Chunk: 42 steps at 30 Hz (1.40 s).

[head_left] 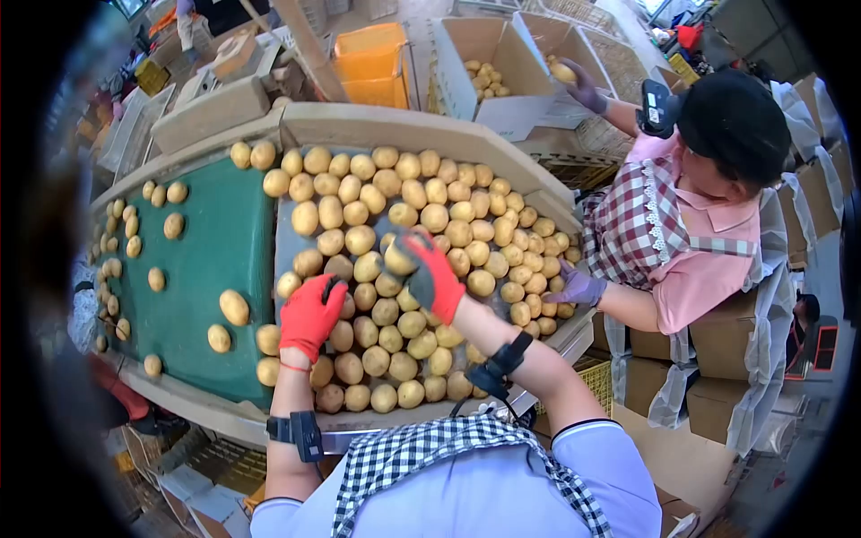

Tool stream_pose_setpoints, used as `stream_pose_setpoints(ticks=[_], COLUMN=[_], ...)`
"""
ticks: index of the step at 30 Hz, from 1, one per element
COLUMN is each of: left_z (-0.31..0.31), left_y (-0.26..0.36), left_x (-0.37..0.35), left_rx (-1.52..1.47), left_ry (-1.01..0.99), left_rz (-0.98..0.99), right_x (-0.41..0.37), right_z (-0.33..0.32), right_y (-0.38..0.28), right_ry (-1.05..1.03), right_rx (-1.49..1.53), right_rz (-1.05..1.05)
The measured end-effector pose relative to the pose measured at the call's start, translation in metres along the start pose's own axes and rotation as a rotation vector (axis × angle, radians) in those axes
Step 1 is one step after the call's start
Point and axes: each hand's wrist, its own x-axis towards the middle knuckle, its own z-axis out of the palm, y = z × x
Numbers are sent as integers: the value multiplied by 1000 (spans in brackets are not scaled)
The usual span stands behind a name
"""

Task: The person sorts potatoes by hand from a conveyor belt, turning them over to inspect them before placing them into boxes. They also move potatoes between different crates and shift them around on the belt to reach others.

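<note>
My right hand (pixel 432 280), in a red glove with dark fingertips, is closed around a potato (pixel 399 258) above the crowded sorting table. My left hand (pixel 310 316), gloved the same way, is palm down at the table's left part, beside the green conveyor belt (pixel 202 269). Its fingers are loosely bent and a little apart, close to a potato (pixel 339 267); its palm is hidden. Many round yellow-brown potatoes (pixel 377 361) lie packed around both hands. Several more are scattered on the belt.
A co-worker (pixel 673 215) in purple gloves stands at the right, one hand at the potatoes and one holding a potato by the cartons. An open carton (pixel 498 54) holds potatoes at the back. Orange crates (pixel 372 67) stand behind the raised table edge (pixel 404 125). Lined boxes (pixel 717 350) stand at right.
</note>
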Motion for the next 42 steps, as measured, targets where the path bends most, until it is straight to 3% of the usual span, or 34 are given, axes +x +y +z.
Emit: stream_pose_setpoints(ticks=[3, 5, 7, 9, 11, 12, 14, 15, 16, 17, 18, 19, 20, 21, 23, 25, 27, 29, 32, 34, 35, 37, 39, 42], left_z=[2, 1, 1, 2, 3, -5, -12, -14, -1, 9, 7, 5, 4, 5, 10, 12, 6, 0, 22, 25, 30, 44, 83, 137], left_y=[-7, -4, -5, -7, -1, 13, 25, 37, 18, -3, 1, 6, 6, 6, 4, 4, 19, 44, 7, 47, 76, 125, 131, 158], left_x=[-1, -2, -2, -5, -6, -9, -10, -14, -12, -8, -8, -11, -11, -12, -11, -12, -18, -31, -15, -42, -69, -104, -116, -147], left_rx=[-53, -3, -13, -16, 37, 37, 122, 178, 167, 155, 167, 178, 176, 184, 212, 206, 225, 141, 277, 262, 309, 266, 52, 98], left_ry=[2, 11, -11, -21, 17, -6, -65, -53, -26, -4, -8, -15, -39, -42, -39, -32, -67, -64, -113, -133, -65, -187, -471, -682], left_rz=[57, 92, 76, 78, 80, 53, 6, -2, 58, 120, 110, 92, 112, 146, 153, 187, 203, 236, 357, 442, 609, 632, 586, 633], right_x=[-56, -64, -57, -58, -8, 4, 33, 47, 39, 21, 10, -23, -63, -102, -171, -237, -292, -324, -319, -318, -316, -314, -321, -326], right_z=[57, 99, 97, 149, 133, 123, 104, 99, 84, 60, 12, -4, -22, -23, -53, -78, -102, -110, -133, -137, -140, -141, -139, -143], right_y=[-16, -57, -102, -147, -195, -197, -197, -205, -191, -169, -137, -115, -103, -105, -106, -108, -104, -97, -80, -84, -83, -83, -84, -71], right_ry=[-205, -660, -938, -745, -397, -393, 334, 777, 487, 150, -61, -72, -36, -33, 127, 463, 903, 1082, 856, 855, 847, 846, 809, 843], right_rx=[-1256, -1503, -1565, -1551, -1715, -1715, -2422, -2658, -2789, -2645, -2567, -2477, -2461, -2444, -2270, -2032, -2091, -1965, -1458, -1565, -1571, -1546, -1463, -1442], right_rz=[-526, -1062, -1069, -1348, -1544, -1567, -1148, -839, -391, -516, -687, -412, -353, -27, 32, -126, -175, -72, -77, -73, -70, -94, -115, -326])
